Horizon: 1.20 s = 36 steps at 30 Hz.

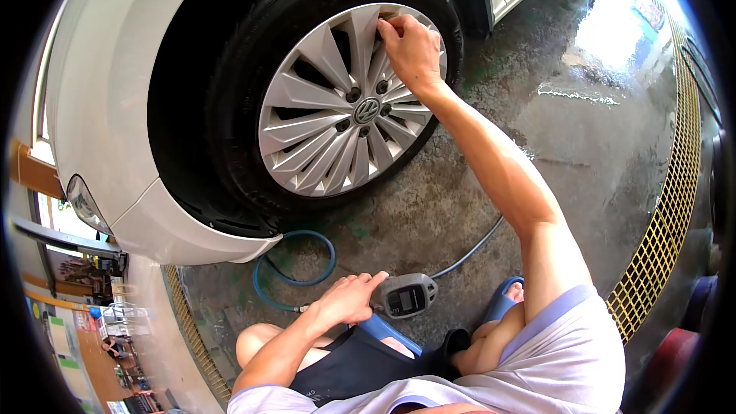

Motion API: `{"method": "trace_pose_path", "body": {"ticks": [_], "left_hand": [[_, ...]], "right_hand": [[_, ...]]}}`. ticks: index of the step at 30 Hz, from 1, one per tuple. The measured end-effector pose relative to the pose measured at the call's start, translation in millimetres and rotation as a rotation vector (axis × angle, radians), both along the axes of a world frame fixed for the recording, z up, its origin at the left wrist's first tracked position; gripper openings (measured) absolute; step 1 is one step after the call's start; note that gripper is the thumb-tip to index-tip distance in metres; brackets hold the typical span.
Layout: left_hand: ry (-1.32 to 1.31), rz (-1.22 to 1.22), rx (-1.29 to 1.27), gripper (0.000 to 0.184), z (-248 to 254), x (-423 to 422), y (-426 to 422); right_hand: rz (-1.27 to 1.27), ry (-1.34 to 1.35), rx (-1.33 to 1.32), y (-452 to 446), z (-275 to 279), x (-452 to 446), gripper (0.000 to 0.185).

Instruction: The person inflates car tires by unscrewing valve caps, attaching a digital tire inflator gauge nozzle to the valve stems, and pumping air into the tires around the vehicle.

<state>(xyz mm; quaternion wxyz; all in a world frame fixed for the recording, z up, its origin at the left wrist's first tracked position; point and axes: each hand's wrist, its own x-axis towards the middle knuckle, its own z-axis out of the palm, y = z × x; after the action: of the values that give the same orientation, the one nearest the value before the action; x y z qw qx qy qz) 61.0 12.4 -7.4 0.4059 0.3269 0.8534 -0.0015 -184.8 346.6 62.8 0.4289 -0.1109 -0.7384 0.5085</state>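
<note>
Right hand: it (412, 50) was at the outer part of the alloy wheel (307, 92), thumb and fingers drawn narrow between two spokes; whether they pinched anything could not be told.
Left hand: it (349, 299) lay at the left end of the digital tire inflator gauge (406, 300), index finger extended and the others curled; how firmly it gripped was hidden.
Inflator gauge: it was low over the floor (552, 184), between the two feet and the tire (241, 107), its display facing up.
Blue hose: it (335, 261) looped on the floor beside the front bumper's lower edge (257, 251), with a metal fitting near the left wrist. The loop could kink or snag under the bumper if the gauge were pulled.
Thin hose: it (477, 248) ran from the gauge's right end and passed out of sight behind the right forearm. If its far end was at the wheel, a tug could unseat it and leak air.
Wheel: a small part held in so loose a pinch could drop between the spokes.
Floor: it looked wet toward the right edge, by the yellow grating (655, 238); the blue slippers (498, 303) could slide there.
</note>
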Motion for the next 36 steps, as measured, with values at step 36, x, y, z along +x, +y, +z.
{"method": "trace_pose_path", "body": {"ticks": [36], "left_hand": [[-0.026,0.010,0.001,0.101,12,-1,11]], "right_hand": [[-0.024,0.238,0.386,22,-20,0,0.024]]}}
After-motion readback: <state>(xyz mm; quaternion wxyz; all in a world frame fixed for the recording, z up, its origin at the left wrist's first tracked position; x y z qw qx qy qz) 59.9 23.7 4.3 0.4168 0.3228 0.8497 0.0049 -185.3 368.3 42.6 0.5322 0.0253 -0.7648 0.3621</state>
